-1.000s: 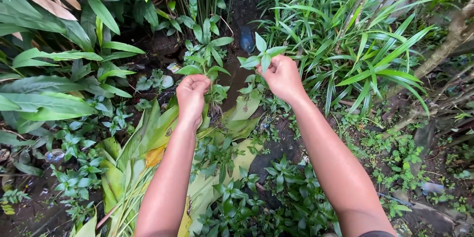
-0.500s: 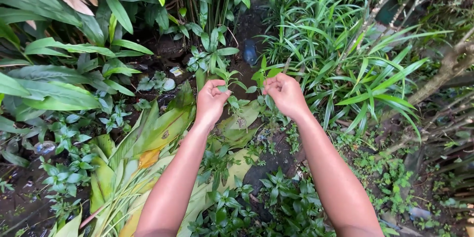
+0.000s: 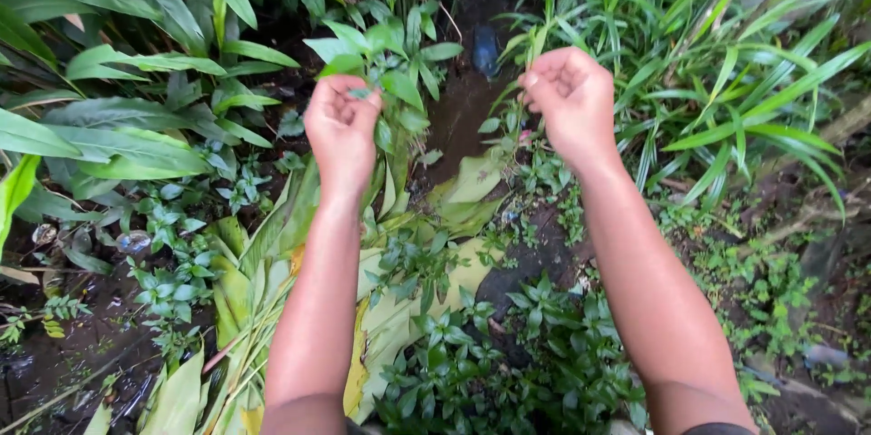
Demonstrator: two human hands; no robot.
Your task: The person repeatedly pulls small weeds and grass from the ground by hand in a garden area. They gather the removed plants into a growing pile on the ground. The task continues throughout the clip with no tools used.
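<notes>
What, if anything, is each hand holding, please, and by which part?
The left hand pinches the small green leafy plant at its upper leaves. The right hand is curled shut beside thin grass blades; whether it grips any cannot be told.

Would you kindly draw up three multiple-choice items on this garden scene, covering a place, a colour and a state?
1. Where is the leafy green plant sprig?
A. at the left hand
B. at the right hand
C. on the ground by the elbows

2. What colour are the large flat fallen leaves lying between the forearms?
A. red
B. yellow-green
C. white

3. How is the right hand?
A. flat and spread
B. curled, fingers drawn in
C. pressed into the dark wet soil

Key: 1 A, the sprig rises from the left fingertips; 2 B, they are pale yellow-green; 3 B, the fingers are bent inward, held above the plants.
</notes>
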